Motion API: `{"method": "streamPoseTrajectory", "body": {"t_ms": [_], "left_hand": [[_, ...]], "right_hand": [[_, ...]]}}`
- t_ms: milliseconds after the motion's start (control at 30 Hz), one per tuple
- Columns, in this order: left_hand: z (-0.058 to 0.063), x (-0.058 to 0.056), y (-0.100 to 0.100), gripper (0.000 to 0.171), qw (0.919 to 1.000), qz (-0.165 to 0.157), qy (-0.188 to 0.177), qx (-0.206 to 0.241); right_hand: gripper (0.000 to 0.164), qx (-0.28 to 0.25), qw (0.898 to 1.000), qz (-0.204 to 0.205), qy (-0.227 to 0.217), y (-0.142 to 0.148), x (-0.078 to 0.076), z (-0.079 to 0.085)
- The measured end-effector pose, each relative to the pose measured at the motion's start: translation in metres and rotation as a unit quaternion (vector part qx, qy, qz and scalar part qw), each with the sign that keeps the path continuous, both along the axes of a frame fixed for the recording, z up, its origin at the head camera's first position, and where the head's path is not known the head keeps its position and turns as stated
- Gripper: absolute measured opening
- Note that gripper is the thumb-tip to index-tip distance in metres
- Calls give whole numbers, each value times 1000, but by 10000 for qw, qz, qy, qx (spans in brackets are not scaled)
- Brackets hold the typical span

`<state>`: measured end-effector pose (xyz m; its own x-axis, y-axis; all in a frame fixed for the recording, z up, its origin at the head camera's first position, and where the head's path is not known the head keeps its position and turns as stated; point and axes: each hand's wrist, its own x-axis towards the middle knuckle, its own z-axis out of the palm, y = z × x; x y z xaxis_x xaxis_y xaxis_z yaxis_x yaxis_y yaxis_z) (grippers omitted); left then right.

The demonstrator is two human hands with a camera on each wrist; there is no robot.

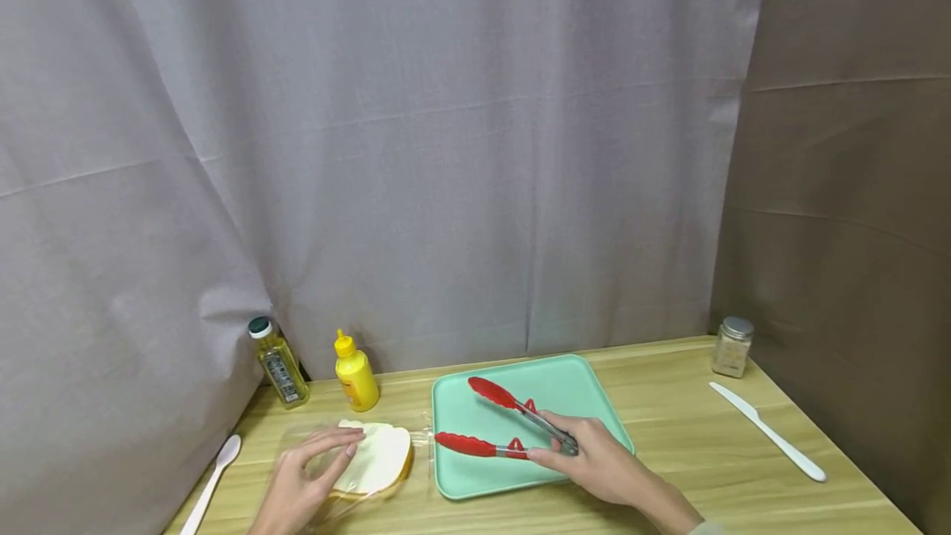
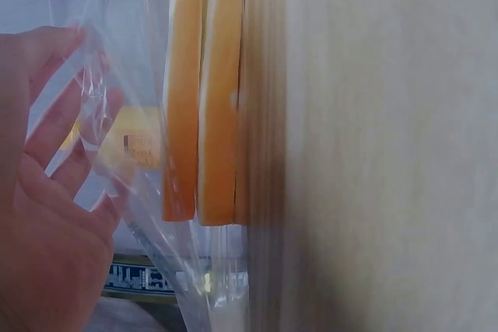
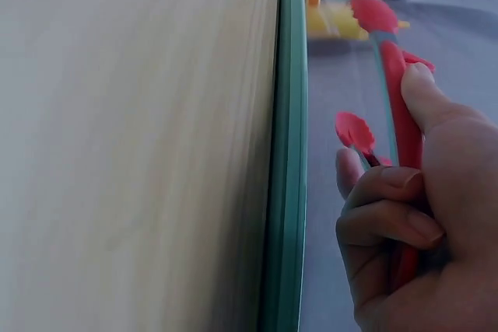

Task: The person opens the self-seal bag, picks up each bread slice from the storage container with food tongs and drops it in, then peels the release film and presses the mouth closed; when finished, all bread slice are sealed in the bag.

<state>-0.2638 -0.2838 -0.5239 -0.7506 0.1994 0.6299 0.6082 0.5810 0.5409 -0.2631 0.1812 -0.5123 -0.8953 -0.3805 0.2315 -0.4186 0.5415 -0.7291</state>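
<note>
Mint-green tray [image 1: 572, 395]: flat on the tabletop [image 1: 661, 407], beneath the tongs; a low knock might slide it.
Clear plastic bag [image 2: 132, 184]: around the bread; the left hand [image 1: 308, 469] touches it with spread, unclenched fingers, so slack film could slip and snag the tongs.
Red-tipped tongs [image 1: 501, 395]: held in the right hand's [image 1: 594, 456] grip, arms apart; too hard a squeeze might tear soft slices.
Sliced bread [image 1: 382, 456]: just left of the tray; slices may cling together.
</note>
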Motion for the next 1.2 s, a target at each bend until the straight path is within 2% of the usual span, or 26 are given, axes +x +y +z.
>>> {"method": "streamPoseTrajectory", "body": {"t_ms": [233,333,467,600,800,1000,1200], "left_hand": [[3,2,1,28,10000,-45,74,3],[3,1,1,29,9999,-46,117,7],[1,1,0,31,9999,-18,170,4],[-2,0,1,32,9997,-15,216,71],[-2,-1,1,31,9998,-13,183,94],[-1,-1,1,31,9997,-22,225,51],[-2,-1,1,31,9996,-95,256,45]], "right_hand": [[75,69,9957,-882,-280,42,10,-1],[73,49,9932,-1139,-236,60,15,-2],[64,70,9889,-1485,71,84,19,-4],[70,228,9799,-1965,246,107,20,-6],[81,440,9644,-2602,148,138,20,-8],[80,699,9539,-2918,-59,166,22,-10],[83,1123,9467,-3008,-264,182,22,-11]]}}
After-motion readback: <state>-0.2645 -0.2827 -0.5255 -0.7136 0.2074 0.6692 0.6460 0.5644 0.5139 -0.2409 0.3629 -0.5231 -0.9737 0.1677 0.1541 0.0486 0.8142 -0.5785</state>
